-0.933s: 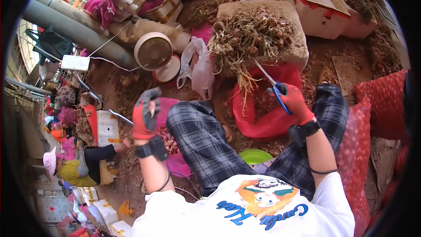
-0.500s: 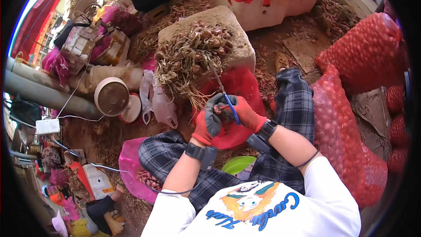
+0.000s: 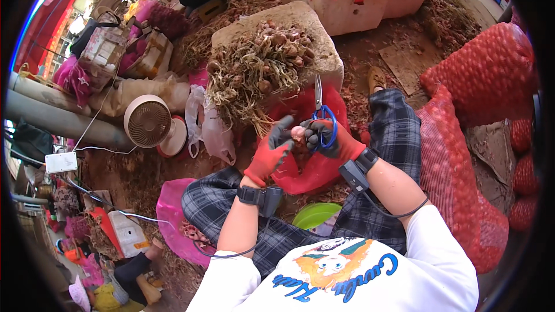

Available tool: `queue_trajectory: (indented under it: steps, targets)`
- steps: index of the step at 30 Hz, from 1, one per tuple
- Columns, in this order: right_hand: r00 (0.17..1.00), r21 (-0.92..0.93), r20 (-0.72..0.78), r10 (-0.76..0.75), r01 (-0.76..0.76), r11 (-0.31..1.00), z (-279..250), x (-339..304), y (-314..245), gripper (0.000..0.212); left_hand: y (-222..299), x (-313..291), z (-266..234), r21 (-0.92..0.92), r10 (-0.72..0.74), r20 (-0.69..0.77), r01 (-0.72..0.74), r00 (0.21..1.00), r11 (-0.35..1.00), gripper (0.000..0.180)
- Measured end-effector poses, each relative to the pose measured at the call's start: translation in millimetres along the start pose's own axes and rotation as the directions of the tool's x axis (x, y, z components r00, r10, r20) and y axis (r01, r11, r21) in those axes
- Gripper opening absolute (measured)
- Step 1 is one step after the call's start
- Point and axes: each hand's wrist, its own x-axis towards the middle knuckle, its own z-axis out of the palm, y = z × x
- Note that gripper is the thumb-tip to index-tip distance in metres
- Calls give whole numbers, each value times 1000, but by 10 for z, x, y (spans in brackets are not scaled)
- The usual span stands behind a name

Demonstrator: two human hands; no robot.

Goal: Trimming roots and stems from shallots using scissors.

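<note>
My right hand (image 3: 329,137), in a red and dark grey glove, grips blue-handled scissors (image 3: 318,93) whose blades point away from me. At its fingertips is a pinkish shallot bulb (image 3: 298,133), apparently pinched there beside the scissors' handle. My left hand (image 3: 273,149), gloved alike, is just left of the bulb with its fingers apart and nothing plainly in them. Below both hands lies an open red mesh bag (image 3: 312,176); its contents are mostly hidden. Beyond them, a heap of shallots with dry stalks (image 3: 263,60) rests on a foam block (image 3: 324,40).
Full red mesh sacks (image 3: 480,72) stand at my right. A small fan (image 3: 147,120) and plastic bags (image 3: 217,133) are on the left. A pink bag (image 3: 170,208) and green bowl (image 3: 312,214) lie by my legs. Foam boxes (image 3: 341,8) sit at the back.
My hands have moved apart; the left has opened its fingers. The scissors have swung more upright in my right hand, and the bulb now shows at its fingertips.
</note>
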Motion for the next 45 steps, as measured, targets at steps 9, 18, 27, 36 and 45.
queue_trajectory:
  steps: [9,18,27,36,45]
  targets:
    - [1000,-286,-30,-5,-4,958,220,-125,122,16,-164,2,122,-193,15,-45,-23,999,981,28]
    - [764,-880,408,-499,184,-439,132,-201,-56,63,-81,5,-304,-926,-196,238,284,951,249,30]
    - [789,-715,445,-423,28,-698,162,-186,48,58,-41,-35,-219,-838,-258,88,212,962,503,24]
    - [881,-853,260,-396,18,-521,139,-149,42,39,-63,-25,-184,-681,-197,-108,72,974,729,25]
    - [962,-987,145,-231,125,-98,75,-200,138,64,-97,20,-2,-233,145,-303,-221,942,947,22]
